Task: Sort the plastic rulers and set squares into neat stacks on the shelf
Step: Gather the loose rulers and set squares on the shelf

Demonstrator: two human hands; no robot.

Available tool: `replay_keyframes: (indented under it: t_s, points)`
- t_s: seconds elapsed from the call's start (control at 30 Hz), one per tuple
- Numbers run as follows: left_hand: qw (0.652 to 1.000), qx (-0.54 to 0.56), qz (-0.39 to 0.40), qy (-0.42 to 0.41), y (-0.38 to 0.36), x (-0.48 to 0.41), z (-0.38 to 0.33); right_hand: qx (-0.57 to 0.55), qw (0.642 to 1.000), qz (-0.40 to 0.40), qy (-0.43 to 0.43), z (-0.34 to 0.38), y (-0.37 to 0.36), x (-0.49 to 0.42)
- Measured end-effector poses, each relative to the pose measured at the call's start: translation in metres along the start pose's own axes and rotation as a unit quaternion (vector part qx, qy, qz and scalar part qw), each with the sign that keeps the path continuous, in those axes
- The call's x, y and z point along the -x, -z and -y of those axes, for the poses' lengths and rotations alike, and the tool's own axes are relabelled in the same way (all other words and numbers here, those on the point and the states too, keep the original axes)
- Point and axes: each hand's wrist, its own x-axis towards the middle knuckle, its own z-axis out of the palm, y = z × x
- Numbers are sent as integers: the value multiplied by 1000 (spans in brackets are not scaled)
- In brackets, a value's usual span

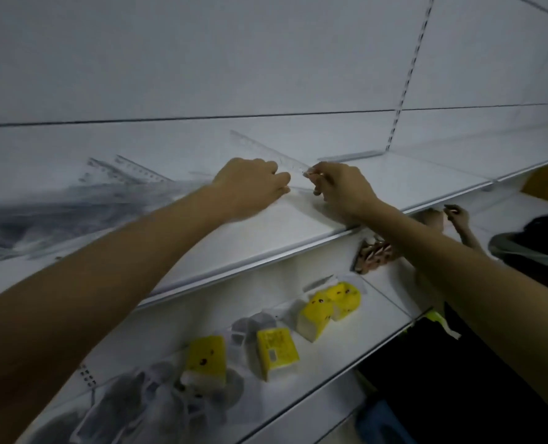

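A clear plastic ruler [267, 152] lies slanted on the white upper shelf [298, 225], running back and left from my hands. My right hand [340, 187] pinches its near end between thumb and fingers. Just left of it, my left hand [250, 187] rests knuckles up on the shelf with fingers curled at the ruler's near part; what they hold is hidden. A loose heap of clear rulers and set squares [83, 200] spreads over the left of the same shelf, blurred.
On the lower shelf [378, 302] lie yellow packets [328, 307], [275, 352], grey mesh bags [157, 405] and a brown packet [373, 254]. Another person's hand [458, 216] reaches in at the right. A slotted upright [407, 75] divides the back wall.
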Motion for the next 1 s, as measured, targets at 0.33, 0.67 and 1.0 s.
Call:
replay_keyframes:
  t_s: [0.33,0.67,1.0]
  points:
    - [998,39,-7,47,-39,-55,-18,-13,999,13,-42,-54,-6,-42]
    - [994,16,36,99,-52,-56,-1,9,998,39,50,-53,-28,-71]
    - [989,19,69,130,-60,-69,0,43,991,74,107,-84,-24,-98]
